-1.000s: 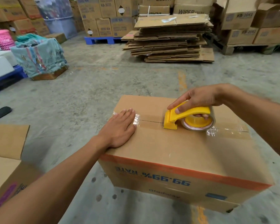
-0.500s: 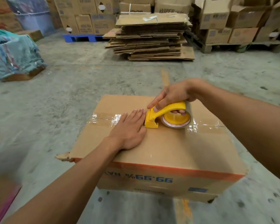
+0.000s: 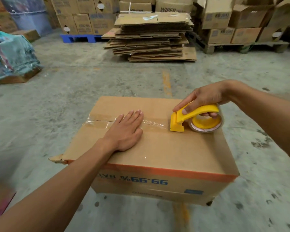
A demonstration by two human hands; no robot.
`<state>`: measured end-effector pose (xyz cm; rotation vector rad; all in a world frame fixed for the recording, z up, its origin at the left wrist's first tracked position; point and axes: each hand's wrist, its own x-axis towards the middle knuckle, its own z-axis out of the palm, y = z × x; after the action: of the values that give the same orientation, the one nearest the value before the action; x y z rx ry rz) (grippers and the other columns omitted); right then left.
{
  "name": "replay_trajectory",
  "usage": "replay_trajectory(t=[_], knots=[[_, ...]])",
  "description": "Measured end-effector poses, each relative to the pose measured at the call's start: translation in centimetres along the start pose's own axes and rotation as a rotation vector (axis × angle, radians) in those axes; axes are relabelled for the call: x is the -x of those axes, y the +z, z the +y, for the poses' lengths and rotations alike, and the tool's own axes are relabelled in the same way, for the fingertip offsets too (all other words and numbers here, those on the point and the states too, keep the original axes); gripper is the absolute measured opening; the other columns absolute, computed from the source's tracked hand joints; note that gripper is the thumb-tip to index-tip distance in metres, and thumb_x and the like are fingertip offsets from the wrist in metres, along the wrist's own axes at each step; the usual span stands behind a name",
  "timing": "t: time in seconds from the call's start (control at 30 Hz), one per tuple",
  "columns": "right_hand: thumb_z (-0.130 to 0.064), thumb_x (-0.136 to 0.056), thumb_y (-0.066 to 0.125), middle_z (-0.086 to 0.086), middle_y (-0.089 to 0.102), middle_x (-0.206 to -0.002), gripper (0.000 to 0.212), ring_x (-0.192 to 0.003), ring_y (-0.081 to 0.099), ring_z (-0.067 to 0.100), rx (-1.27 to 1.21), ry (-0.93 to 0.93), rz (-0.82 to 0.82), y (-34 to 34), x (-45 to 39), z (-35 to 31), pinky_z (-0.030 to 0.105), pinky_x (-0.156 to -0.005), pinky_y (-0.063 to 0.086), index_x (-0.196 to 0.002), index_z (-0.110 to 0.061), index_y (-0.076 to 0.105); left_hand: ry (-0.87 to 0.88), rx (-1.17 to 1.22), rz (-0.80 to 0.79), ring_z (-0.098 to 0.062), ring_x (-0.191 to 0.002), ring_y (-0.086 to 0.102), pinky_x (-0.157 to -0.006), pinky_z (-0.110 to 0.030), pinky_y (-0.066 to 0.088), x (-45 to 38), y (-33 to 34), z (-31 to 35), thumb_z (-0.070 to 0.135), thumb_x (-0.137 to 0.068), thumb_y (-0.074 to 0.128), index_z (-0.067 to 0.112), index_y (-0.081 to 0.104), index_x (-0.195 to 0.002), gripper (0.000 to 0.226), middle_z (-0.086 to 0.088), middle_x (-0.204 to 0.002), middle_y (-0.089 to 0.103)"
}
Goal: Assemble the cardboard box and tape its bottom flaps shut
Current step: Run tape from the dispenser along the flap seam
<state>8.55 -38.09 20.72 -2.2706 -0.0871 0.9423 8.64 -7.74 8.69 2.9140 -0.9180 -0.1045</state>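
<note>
Fingers [image 3: 134,114] of the left hand [image 3: 125,131] lie straight and flat, pressing the top of the cardboard box [image 3: 157,153] over the strip of clear tape [image 3: 97,121] along the flap seam. Right hand [image 3: 203,99] curls round the handle of the yellow tape dispenser [image 3: 194,118], whose front edge touches the box top at the right end of the laid tape. The box sits on the concrete floor [image 3: 65,91], printing upside down on its near side, a torn corner at near left. Far behind it lies a stack of flattened cardboard [image 3: 151,39], with stacked boxes [image 3: 84,14] on a blue pallet [image 3: 79,38] beyond.
</note>
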Motion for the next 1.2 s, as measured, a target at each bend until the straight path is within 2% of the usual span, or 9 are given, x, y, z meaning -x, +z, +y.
replay_trajectory(t=[0.17,0.27,0.37,0.47,0.7,0.8,0.97,1.07,1.2], knots=[[-0.029,-0.084,0.074,0.024,0.06,-0.076,0.036,-0.04,0.051,0.019,0.034,-0.004,0.019,-0.3,-0.7,-0.5,0.025,-0.038,0.05,-0.119,-0.036,0.07,0.014,0.012,-0.045,-0.02,-0.149,-0.012,-0.119,-0.048,-0.007,-0.1,-0.7,3.5,0.042,-0.088,0.012,0.02,0.0,-0.155,0.071,0.001,-0.163,-0.009],[-0.029,-0.085,0.073,0.02,0.058,-0.068,0.035,-0.039,0.051,0.018,0.032,-0.003,0.017,-0.1,-0.6,-0.4,0.025,-0.04,0.05,-0.119,-0.037,0.07,0.112,0.046,-0.034,-0.017,-0.15,-0.008,-0.12,-0.047,-0.004,-1.5,-0.1,7.3,0.039,-0.092,0.015,0.016,0.001,-0.155,0.069,-0.001,-0.164,-0.005],[-0.029,-0.086,0.071,0.02,0.058,-0.068,0.038,-0.039,0.051,0.018,0.023,-0.011,0.017,0.0,-0.4,0.0,0.025,-0.039,0.05,-0.123,-0.036,0.067,0.073,0.027,-0.017,-0.015,-0.15,-0.006,-0.12,-0.046,-0.004,-2.9,0.9,8.7,0.04,-0.097,0.018,0.014,-0.001,-0.155,0.066,0.0,-0.164,-0.004],[-0.028,-0.089,0.069,0.015,0.059,-0.063,0.04,-0.039,0.052,0.017,0.031,-0.019,0.009,0.0,-0.3,0.1,0.026,-0.04,0.051,-0.127,-0.035,0.063,0.061,0.012,0.001,-0.012,-0.15,-0.006,-0.12,-0.044,-0.003,-3.2,1.4,8.4,0.049,-0.09,0.009,0.018,-0.002,-0.155,0.073,0.004,-0.164,-0.004],[-0.031,-0.081,0.075,0.025,0.061,-0.093,0.042,-0.046,0.052,0.018,-0.015,0.091,0.034,-2.7,3.3,4.2,0.026,-0.04,0.051,-0.121,-0.038,0.068,0.048,0.04,0.023,-0.012,-0.149,-0.007,-0.121,-0.04,-0.004,-3.0,1.1,8.2,0.046,-0.098,0.018,0.025,0.001,-0.155,0.063,0.009,-0.163,-0.004],[-0.025,-0.084,0.072,0.014,0.063,-0.078,0.04,-0.043,0.052,0.015,-0.07,0.135,0.096,-2.9,6.1,6.8,0.024,-0.037,0.049,-0.123,-0.034,0.068,0.062,0.04,0.02,-0.012,-0.15,-0.007,-0.121,-0.041,-0.004,-3.0,1.0,8.3,0.051,-0.093,0.012,0.025,0.0,-0.155,0.068,0.009,-0.163,-0.005],[-0.023,-0.085,0.073,0.014,0.064,-0.079,0.037,-0.04,0.052,0.015,-0.019,0.097,0.104,-2.7,6.1,7.0,0.023,-0.036,0.047,-0.121,-0.032,0.069,0.038,-0.002,-0.042,-0.024,-0.15,-0.005,-0.119,-0.05,-0.006,-2.9,-0.4,10.9,0.046,-0.086,0.011,0.019,0.001,-0.155,0.075,-0.001,-0.164,-0.003],[-0.025,-0.084,0.074,0.012,0.064,-0.073,0.037,-0.04,0.052,0.016,0.017,0.106,0.125,-3.1,5.9,6.6,0.024,-0.038,0.048,-0.12,-0.033,0.07,0.162,0.043,-0.029,-0.021,-0.15,-0.005,-0.12,-0.049,-0.005,-4.3,-0.5,15.3,0.04,-0.095,0.019,0.014,0.002,-0.155,0.068,-0.004,-0.164,-0.002],[-0.026,-0.085,0.074,0.012,0.064,-0.073,0.038,-0.042,0.052,0.018,0.023,0.109,0.118,-3.2,6.0,7.0,0.025,-0.039,0.05,-0.121,-0.035,0.069,0.146,0.068,-0.03,-0.021,-0.15,-0.007,-0.12,-0.049,-0.003,-5.8,0.9,18.7,0.045,-0.097,0.021,0.013,0.0,-0.155,0.069,-0.003,-0.164,-0.004]])
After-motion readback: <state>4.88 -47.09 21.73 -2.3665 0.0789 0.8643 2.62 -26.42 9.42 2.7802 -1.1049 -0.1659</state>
